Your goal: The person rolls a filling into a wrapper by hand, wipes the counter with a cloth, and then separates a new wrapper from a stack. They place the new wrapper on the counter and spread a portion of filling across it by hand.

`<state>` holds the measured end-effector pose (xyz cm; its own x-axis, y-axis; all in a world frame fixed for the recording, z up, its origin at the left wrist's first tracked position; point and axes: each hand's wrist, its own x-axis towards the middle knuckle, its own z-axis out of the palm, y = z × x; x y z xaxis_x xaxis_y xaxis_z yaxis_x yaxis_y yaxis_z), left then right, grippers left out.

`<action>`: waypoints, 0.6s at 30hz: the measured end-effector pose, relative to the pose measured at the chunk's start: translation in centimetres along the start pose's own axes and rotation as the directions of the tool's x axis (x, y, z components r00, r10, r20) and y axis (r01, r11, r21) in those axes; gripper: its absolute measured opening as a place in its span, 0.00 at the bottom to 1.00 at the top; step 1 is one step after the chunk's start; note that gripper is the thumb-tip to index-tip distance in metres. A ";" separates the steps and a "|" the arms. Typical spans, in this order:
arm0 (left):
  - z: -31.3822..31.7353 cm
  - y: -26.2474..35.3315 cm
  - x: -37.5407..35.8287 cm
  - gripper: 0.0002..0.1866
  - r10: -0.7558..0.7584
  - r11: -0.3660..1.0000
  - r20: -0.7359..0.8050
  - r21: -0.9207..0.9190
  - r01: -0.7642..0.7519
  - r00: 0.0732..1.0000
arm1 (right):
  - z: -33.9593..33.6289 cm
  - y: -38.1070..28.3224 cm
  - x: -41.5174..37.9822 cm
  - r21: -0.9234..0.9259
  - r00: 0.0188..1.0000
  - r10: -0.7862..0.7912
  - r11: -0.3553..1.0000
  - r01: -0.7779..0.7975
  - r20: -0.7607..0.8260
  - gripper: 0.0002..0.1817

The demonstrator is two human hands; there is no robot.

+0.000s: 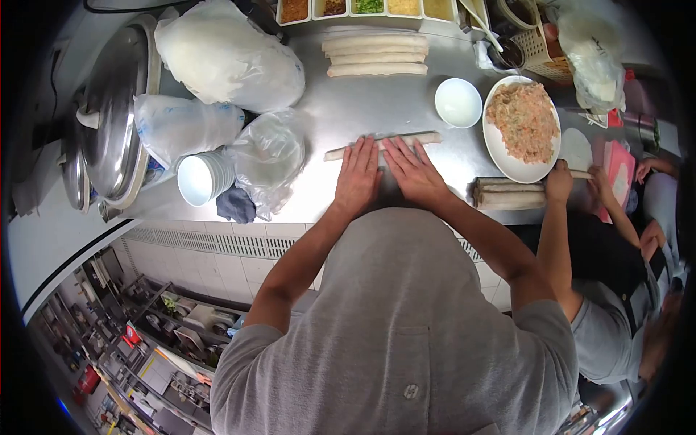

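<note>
One long, thin, pale roll with a thin skin (429,138) lies crosswise on the steel worktop, its two ends showing past my hands. Across its left part rests my left hand (359,174), palm down with the fingers stretched out. My right hand (415,174) lies flat on the right part, fingers straight and slightly apart. The thumbs are close to each other, and the palms hide the middle of the roll. Farther back, several similar rolls (375,56) lie side by side. More rolls (510,196) are grouped at the front right.
Right of me are a white bowl (458,103) and an oval plate (497,161) of minced filling. A co-worker's hands (558,183) hold a thin roll beside it. Left stand stacked bowls (196,180) and plastic bags (228,58). Topping trays (370,16) line the back.
</note>
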<state>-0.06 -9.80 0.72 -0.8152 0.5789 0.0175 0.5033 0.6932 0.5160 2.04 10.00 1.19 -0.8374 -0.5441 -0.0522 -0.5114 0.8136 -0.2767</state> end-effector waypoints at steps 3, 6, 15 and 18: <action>-0.4 -0.3 0.4 0.33 0.004 1.000 0.015 0.030 -0.004 1.000 | -0.2 0.3 0.5 0.077 1.000 0.018 0.997 -0.019 0.014 0.32; -0.8 -0.6 1.0 0.36 0.008 0.998 0.029 0.057 -0.010 1.000 | -0.8 0.6 1.2 0.067 0.998 0.028 0.997 -0.032 0.059 0.32; -0.6 -3.2 3.6 0.40 0.030 0.992 0.029 0.121 -0.033 0.999 | -0.7 2.8 4.2 0.020 1.000 0.002 1.000 -0.002 -0.005 0.32; -0.6 -4.2 5.0 0.40 0.062 0.986 0.001 0.153 -0.061 0.998 | -0.3 4.0 5.7 -0.086 1.000 0.013 0.996 -0.010 0.027 0.32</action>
<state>-6.39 -10.09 -0.86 -0.7824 0.6210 0.0483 0.5901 0.7142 0.3766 -4.89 10.21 0.03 -0.8383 -0.5391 -0.0816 -0.5174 0.8337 -0.1928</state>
